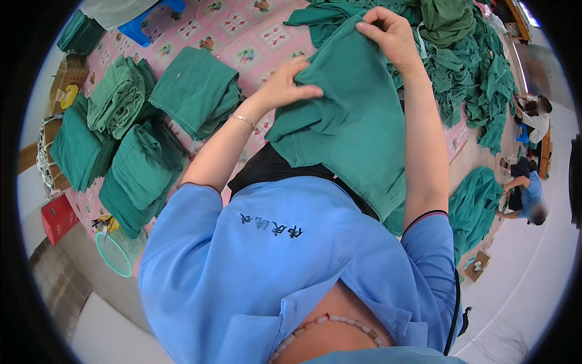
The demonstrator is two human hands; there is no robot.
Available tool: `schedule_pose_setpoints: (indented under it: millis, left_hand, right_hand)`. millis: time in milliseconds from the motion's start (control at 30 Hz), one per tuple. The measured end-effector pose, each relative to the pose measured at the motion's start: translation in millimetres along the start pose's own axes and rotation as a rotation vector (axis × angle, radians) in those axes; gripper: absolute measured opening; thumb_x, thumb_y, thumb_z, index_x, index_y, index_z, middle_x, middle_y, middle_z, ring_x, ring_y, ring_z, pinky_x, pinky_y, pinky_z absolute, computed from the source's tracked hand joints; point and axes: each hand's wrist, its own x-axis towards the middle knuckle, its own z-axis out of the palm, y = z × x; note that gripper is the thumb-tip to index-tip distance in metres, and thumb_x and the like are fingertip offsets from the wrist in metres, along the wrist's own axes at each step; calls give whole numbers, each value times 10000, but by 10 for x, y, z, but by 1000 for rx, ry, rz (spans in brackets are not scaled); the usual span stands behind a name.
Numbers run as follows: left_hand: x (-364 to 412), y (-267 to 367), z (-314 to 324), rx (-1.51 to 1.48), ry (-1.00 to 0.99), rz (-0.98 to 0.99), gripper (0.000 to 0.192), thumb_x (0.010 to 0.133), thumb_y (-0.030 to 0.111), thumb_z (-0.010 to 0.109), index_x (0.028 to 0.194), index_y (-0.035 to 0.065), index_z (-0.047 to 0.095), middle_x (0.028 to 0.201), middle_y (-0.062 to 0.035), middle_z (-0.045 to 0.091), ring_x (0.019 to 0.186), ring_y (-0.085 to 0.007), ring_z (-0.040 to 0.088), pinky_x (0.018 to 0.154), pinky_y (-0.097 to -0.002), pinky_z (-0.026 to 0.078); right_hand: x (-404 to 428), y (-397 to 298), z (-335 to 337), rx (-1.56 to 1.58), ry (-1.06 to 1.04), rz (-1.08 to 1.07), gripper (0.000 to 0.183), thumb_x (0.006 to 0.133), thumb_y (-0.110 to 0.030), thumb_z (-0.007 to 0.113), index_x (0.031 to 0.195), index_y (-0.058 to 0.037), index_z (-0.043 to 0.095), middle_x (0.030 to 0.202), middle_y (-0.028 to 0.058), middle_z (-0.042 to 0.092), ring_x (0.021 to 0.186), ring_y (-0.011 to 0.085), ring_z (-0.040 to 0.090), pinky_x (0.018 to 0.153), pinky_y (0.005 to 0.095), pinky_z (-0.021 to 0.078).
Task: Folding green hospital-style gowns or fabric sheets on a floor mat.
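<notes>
A green cloth (350,109), partly folded, hangs in front of my lap and reaches up to the table. With thumb and forefinger, my right hand (393,38) pinches its far upper edge. My left hand (286,86) touches the cloth's left edge, thumb and fingers spread apart around a bit of it. Whether those fingers grip the fabric is hard to see. Left of my left hand lies a folded green cloth stack (195,88). Beyond my right hand is a large heap of crumpled green cloths (473,82).
More folded green stacks (141,168) lie at the left on the pink patterned tablecloth (254,34). A green mesh basket (118,255), scissors (102,223), yellow tape roll (69,96) and red box (59,218) stand near the left edge. Two people (529,186) work at the right.
</notes>
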Motion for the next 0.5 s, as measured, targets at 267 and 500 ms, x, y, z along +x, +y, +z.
schedule_pose_setpoints:
  millis: [267,500]
  left_hand:
    - [-775,-21,14,-371,97,-578,274,845,211,606,930,-47,642,821,-46,647,725,-81,580,663,-232,478]
    - [-1128,184,-181,-814,63,-595,259,872,218,560,876,-27,645,818,-73,657,709,-123,624,661,-237,502]
  right_hand:
    - [-78,47,-83,-41,211,-31,92,718,-7,640,705,-28,551,625,-24,517,581,46,443,538,203,369]
    - [-100,47,107,-222,379,-47,145,718,-84,666,704,5,552,600,32,537,562,106,485,549,260,410]
